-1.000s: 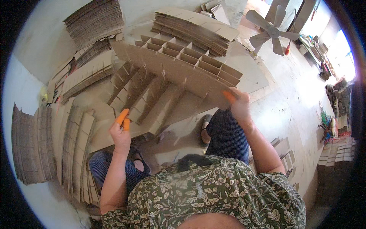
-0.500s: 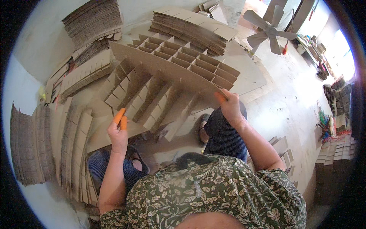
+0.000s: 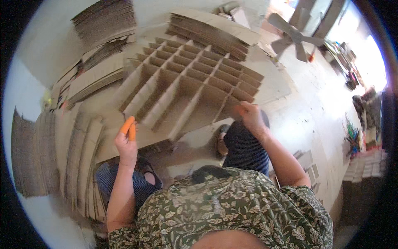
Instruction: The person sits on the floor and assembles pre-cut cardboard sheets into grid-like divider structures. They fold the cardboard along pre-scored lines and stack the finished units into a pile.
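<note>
A cardboard divider grid [image 3: 199,74] of interlocking slotted strips lies in front of me. Its far part forms closed cells, while several long strips stick out toward me without cross pieces. My right hand [image 3: 253,119] is closed at the grid's near right side, pinching the end of a cross strip; orange covers on its fingers are blurred. My left hand [image 3: 126,141] is just below the strips' near left end. Two of its fingers wear orange covers and stretch upward, with the thumb apart; nothing shows in its grip.
Stacks of slotted cardboard strips stand at the far side [image 3: 211,33], upper left [image 3: 103,20] and left [image 3: 35,153]. More strips [image 3: 83,157] lean beside my left arm. A fan [image 3: 295,36] stands at the far right. My knee [image 3: 246,145] is below my right hand.
The broad cross strip that stood up over the near strips has gone down among them, so their tops now show. My right hand stays near its end; my left hand has shifted slightly.
</note>
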Demonstrator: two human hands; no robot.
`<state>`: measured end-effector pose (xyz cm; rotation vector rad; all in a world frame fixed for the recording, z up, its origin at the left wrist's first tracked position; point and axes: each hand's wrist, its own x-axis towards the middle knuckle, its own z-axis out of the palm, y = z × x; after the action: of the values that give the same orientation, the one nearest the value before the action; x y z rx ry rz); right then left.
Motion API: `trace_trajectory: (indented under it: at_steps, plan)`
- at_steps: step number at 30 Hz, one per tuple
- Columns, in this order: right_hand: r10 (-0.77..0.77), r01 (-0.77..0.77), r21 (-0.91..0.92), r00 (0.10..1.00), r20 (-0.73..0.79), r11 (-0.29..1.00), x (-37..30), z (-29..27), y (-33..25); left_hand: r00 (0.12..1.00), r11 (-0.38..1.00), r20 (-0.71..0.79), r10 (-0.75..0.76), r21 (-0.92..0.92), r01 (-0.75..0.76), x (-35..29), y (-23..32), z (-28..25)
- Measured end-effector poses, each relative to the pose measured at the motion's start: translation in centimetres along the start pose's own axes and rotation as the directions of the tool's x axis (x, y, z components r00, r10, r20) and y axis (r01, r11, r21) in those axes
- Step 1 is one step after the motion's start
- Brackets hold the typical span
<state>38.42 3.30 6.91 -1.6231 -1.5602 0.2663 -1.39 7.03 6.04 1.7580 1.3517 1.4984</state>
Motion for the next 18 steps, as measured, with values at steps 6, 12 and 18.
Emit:
trace_trajectory:
  at_steps: [6, 12, 18]
  plan:
    - [0.008, -0.007, -0.03, 1.0, 0.028, 1.0, 0.3, -0.5, 2.3, 0.982, 0.93, -0.126, 0.142, 0.356, -0.089, 4.5, -2.7, -7.8]
    - [0.034, -0.034, -0.015, 0.999, 0.014, 0.999, 0.0, -0.5, 1.1, 0.951, 0.498, -0.303, -0.066, 0.816, 0.295, 10.1, -11.7, -19.3]
    - [-0.048, 0.049, 0.007, 0.995, -0.086, 0.999, -0.5, -0.1, 1.0, 0.941, 0.445, -0.204, -0.269, 0.84, 0.309, 11.4, -16.1, -23.6]
